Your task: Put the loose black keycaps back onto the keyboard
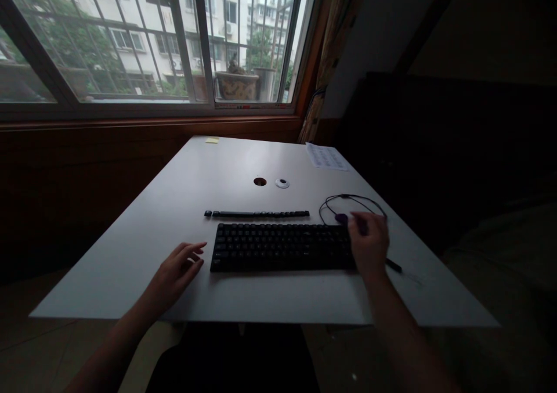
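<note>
A black keyboard (pixel 282 248) lies on the white table, its long side facing me. Left of it, my left hand (pixel 180 265) rests near the tabletop, fingers loosely bent and apart, with nothing in it. My right hand (pixel 369 242) is over the keyboard's right end, thumb and fingers closed around a small dark purple thing (pixel 362 226) whose kind I cannot make out. Another dark purple piece (pixel 342 219) shows just left of the fingertips, by the keyboard's back edge. Behind the keyboard lies a line of black keycaps (pixel 261 214).
A looped black cable (pixel 354 196) lies behind my right hand. To its right is a thin black-handled tool (pixel 394 265) with fine wires. Farther back are a cable hole (pixel 260 181), its round white cover (pixel 282 183), printed paper (pixel 326 157) and yellow notes (pixel 212 140).
</note>
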`<state>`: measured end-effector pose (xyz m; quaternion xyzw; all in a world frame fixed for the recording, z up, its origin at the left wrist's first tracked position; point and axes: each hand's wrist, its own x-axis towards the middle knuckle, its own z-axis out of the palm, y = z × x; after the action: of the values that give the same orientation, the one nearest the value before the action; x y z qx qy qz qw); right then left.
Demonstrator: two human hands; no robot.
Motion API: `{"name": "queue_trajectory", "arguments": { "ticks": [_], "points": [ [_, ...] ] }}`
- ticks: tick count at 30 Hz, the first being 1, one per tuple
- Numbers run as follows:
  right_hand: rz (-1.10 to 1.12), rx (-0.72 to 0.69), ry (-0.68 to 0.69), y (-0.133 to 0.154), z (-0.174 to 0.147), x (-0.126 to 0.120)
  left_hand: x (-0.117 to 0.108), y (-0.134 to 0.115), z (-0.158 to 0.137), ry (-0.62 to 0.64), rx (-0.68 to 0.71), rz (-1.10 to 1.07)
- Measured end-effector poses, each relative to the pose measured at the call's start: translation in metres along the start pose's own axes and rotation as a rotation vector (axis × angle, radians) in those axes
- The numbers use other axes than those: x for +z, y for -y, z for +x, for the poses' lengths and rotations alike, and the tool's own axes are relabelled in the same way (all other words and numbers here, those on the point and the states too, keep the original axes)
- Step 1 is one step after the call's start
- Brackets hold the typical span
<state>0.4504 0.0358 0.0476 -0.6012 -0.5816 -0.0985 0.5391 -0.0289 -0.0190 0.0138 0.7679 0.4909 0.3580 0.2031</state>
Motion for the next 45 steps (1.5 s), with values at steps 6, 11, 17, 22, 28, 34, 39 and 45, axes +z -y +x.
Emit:
{"name": "queue_trajectory", "arguments": {
  "ticks": [6,11,17,22,28,34,39,45],
  "points": [
    [0.209,-0.499,0.581,0.109,-0.065,0.043,-0.019,0.019,0.031,-0.070,-0.108,0.003],
    [0.213,-0.732,0.787,0.161,-0.110,0.081,-0.029,0.052,0.074,-0.128,-0.131,-0.007],
    [0.150,-0.698,0.747,0.168,-0.126,0.099,-0.016,0.090,0.116,-0.042,-0.009,-0.004],
    [0.152,-0.709,0.729,0.165,-0.129,0.098,-0.007,0.102,0.131,-0.017,0.040,0.016],
    [0.230,-0.730,0.721,0.162,-0.127,0.099,-0.007,0.105,0.129,-0.022,0.069,0.085],
    [0.205,-0.685,0.717,0.165,-0.125,0.096,-0.009,0.103,0.128,-0.016,0.061,0.088],
    [0.196,-0.738,0.715,0.163,-0.127,0.097,-0.013,0.100,0.124,-0.027,0.034,0.062],
    [0.154,-0.703,0.707,0.162,-0.128,0.097,-0.016,0.098,0.121,-0.054,-0.007,0.021]
  ]
}}
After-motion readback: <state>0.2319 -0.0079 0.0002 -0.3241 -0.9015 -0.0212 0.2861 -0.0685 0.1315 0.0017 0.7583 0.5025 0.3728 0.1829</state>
